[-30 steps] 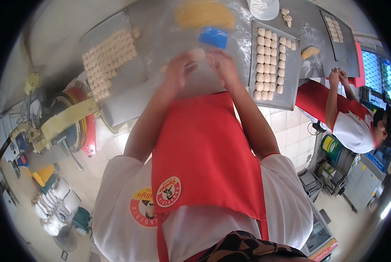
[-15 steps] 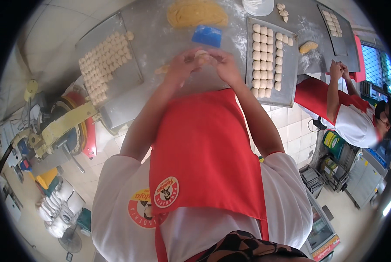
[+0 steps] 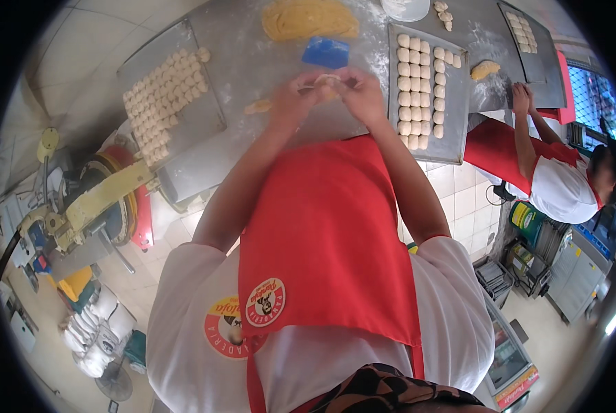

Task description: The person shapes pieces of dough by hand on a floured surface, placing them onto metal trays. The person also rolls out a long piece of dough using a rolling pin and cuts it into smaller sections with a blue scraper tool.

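Over the near part of the metal table, my left hand (image 3: 294, 102) and my right hand (image 3: 362, 98) pinch a small piece of pale dough (image 3: 328, 79) between their fingertips. The piece looks thin and stretched, with something yellowish showing below it that I cannot make out. Just beyond my fingers lies a blue dough scraper (image 3: 325, 52), dusted with flour. Farther off rests a large flat mass of yellow dough or filling (image 3: 309, 19). A small yellowish lump (image 3: 258, 107) sits on the table beside my left hand.
Left stands a metal tray (image 3: 208, 103) covered with dough balls; right, another tray (image 3: 452, 148) holds balls in rows. A white container (image 3: 406, 9) is at the back. A co-worker (image 3: 563, 172) works at the right, near a yellow dough piece (image 3: 485, 69). A yellow-armed machine (image 3: 108, 196) stands left.
The dough between my hands looked rounder before and now appears flatter and more stretched. My hands have shifted slightly. At the right, the co-worker's hands have moved down to the table.
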`<state>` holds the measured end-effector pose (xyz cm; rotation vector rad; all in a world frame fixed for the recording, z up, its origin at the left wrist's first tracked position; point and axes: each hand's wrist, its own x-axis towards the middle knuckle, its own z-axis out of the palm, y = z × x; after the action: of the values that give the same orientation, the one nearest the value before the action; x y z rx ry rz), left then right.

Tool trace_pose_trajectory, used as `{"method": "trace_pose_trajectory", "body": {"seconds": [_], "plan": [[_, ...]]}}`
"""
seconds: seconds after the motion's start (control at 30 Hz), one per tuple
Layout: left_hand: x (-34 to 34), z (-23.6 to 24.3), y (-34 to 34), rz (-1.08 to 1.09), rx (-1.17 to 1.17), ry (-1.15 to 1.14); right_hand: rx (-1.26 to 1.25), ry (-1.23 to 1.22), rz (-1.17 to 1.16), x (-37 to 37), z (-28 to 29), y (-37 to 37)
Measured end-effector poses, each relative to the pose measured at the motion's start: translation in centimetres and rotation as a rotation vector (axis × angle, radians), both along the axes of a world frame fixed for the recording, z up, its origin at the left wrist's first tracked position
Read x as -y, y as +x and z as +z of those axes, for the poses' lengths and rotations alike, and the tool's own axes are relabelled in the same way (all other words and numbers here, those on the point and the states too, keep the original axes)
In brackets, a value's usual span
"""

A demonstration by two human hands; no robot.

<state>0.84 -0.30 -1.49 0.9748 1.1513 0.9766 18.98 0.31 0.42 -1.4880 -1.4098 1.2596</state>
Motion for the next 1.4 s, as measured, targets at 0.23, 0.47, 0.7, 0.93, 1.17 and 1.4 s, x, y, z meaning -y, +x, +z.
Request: {"method": "trace_pose_trajectory", "body": {"seconds": [0.23,0.47,0.7,0.93,1.17,1.4], "plan": [[0.5,0.4,-0.2,0.022,-0.196,-0.065,-0.135,-0.003,-0.035,1.5,-1.0,-1.4],[1.4,-0.9,-1.8,-0.101,0.292,-0.223,-0.396,-0.169,-0.049,2.4,-1.2,0.9],[0.4,-3.2,0.3,-0.192,0.162,-0.236,-0.437,-0.209,-0.103,3.3,-1.4,0.9],[1.2,-3.1,4.6,-0.331,-0.487,0.224,-0.235,-0.188,-0.217,4.2,-6.9,3.5],[0.8,-11.6,6.4,-0.369,-0.834,0.366,-0.073,-0.295,-0.074,4.4,-10.5,4.5],[-0.5,-13.6,7.0,-0.246,-0.984,0.368,0.413,0.283,0.153,3.2,-15.1,6.2]]}}
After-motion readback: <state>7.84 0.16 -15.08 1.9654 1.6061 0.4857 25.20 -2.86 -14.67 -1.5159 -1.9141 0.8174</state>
